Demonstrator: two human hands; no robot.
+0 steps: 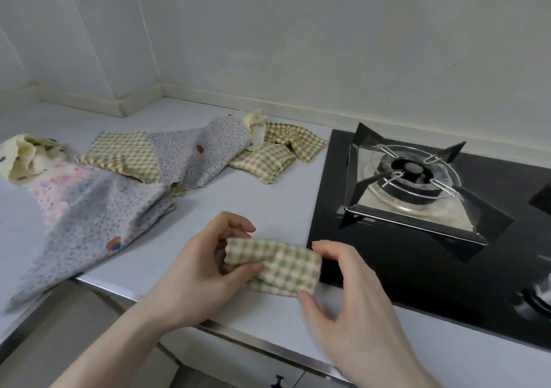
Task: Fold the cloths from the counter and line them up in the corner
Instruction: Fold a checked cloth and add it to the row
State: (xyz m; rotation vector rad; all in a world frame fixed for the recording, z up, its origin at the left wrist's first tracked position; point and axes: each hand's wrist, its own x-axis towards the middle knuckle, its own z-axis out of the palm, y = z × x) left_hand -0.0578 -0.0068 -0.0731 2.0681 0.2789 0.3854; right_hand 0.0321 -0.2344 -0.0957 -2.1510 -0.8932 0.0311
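Both hands pinch small folded green-checked cloth (272, 265)
Left hand (196, 271) grips its left end, right hand (343, 295) its right (beside black glass hob (417, 268))

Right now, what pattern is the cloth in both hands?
Green-and-cream check on the folded cloth, clearest in the head view.

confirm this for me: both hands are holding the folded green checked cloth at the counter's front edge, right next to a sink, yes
Not quite. The left hand and right hand do hold the folded green checked cloth at the counter's front edge, but the head view shows a gas stove beside it, not a sink.
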